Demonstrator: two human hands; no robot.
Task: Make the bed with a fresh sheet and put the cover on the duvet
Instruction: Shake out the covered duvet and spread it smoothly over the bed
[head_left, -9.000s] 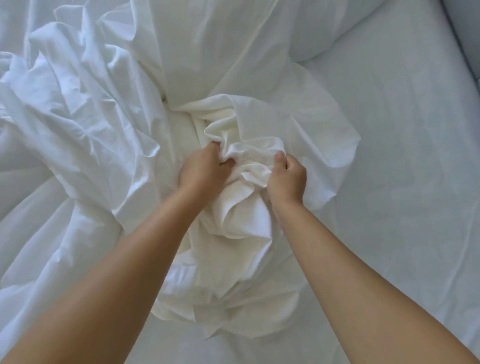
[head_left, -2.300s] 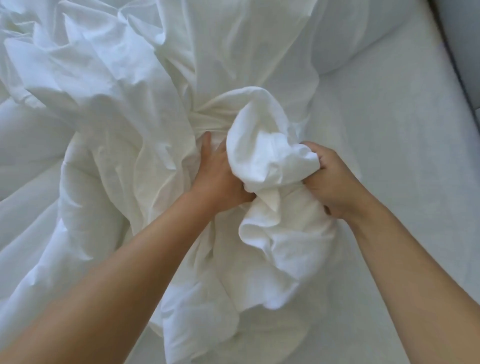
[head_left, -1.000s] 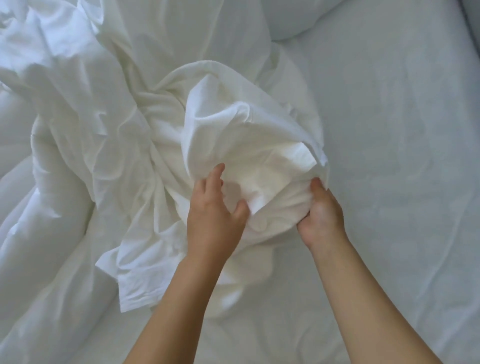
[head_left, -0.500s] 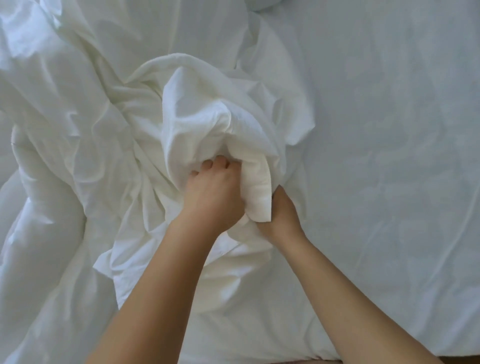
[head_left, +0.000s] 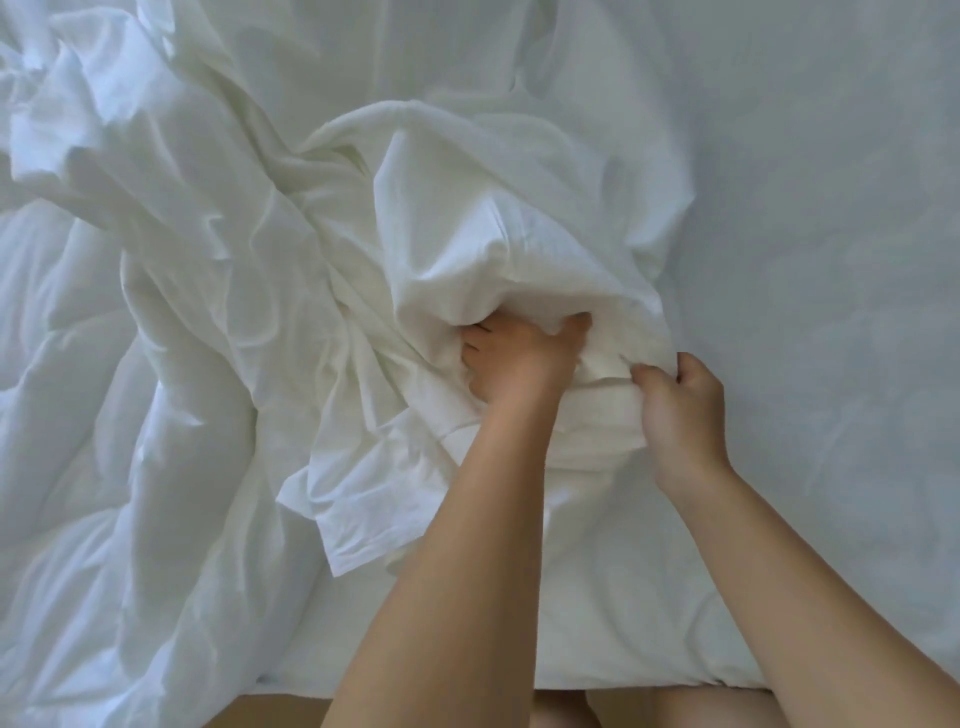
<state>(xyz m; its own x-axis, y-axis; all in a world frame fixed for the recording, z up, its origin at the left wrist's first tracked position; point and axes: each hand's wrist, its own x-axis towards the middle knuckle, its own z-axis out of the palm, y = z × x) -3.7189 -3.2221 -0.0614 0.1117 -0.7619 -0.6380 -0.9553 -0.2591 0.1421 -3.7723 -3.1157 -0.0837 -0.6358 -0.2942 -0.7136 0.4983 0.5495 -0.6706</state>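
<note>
Versus half a second ago: right hand (head_left: 680, 405) is out from behind the fold, further right, pinching the duvet cover (head_left: 467, 249) edge. Left hand (head_left: 519, 358) sits deeper, gripping fabric. Cover bunched mid-bed on sheet (head_left: 805, 260); duvet (head_left: 78, 364) left, uncovered. Opening probably located.

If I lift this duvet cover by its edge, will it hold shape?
Probably sags: the duvet cover lies in soft folds and drapes over the left hand. Likely light for its bulk: the right hand holds a fold by a pinch.
</note>
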